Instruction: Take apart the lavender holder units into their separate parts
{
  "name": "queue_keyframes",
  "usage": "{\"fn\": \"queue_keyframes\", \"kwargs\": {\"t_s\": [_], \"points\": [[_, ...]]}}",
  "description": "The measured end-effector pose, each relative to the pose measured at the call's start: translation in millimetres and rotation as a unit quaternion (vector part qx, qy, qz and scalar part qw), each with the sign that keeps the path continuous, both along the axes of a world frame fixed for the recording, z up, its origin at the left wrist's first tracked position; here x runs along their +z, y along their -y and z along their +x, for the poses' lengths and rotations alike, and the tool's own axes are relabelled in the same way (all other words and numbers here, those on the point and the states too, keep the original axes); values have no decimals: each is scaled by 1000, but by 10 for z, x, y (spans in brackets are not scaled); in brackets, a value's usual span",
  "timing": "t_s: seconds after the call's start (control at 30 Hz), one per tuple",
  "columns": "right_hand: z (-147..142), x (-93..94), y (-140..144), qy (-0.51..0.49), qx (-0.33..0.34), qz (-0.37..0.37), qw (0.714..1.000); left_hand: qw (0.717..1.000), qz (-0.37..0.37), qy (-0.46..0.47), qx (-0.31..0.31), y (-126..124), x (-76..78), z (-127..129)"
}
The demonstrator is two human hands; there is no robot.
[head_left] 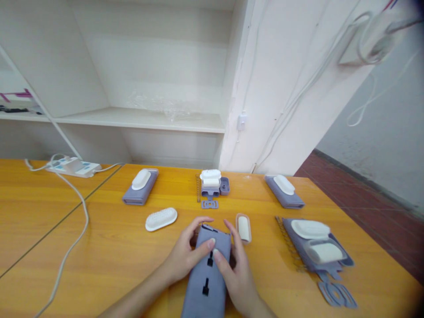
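I had both hands on the grey-purple case (208, 274), which lay flat on the yellow table (109, 247) right in front of me. My left hand (185, 254) curled around its left edge, the fingers (207, 247) closed across the top face near a black slot. My right hand (236, 274) held the right side, its fingers (217, 256) pressed onto the same face, touching the left thumb tip. Just beyond the right hand lay a small oval tray (244, 228), and to the left a white brush head (161, 219). Farther back stood a small stacked piece (212, 183), with more grey cases on either side.
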State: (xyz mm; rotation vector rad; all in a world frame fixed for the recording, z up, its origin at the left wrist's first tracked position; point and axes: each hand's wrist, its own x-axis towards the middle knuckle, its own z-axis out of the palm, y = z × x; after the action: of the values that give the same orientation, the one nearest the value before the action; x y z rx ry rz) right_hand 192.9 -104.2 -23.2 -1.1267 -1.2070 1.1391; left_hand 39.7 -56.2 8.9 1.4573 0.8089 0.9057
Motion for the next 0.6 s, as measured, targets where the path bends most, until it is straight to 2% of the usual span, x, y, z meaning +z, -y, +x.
{"fn": "queue_keyframes", "kwargs": {"t_s": [0.1,0.2,0.3,0.47,0.6], "points": [[-20,9,-22,-43,88,-34,995,996,-17,8,84,-132,-64,-41],[9,-20,-44,-18,131,-34,991,983,-39,35,178,-259,-120,-69],[49,-42,-61,23,121,-21,992,970,-33,44,235,-319,-159,-89],[51,19,-98,64,91,5,994,958,-17,34,285,-331,-251,-113],[27,71,-118,77,106,23,991,951,21,10,307,-328,-286,-123]]}}
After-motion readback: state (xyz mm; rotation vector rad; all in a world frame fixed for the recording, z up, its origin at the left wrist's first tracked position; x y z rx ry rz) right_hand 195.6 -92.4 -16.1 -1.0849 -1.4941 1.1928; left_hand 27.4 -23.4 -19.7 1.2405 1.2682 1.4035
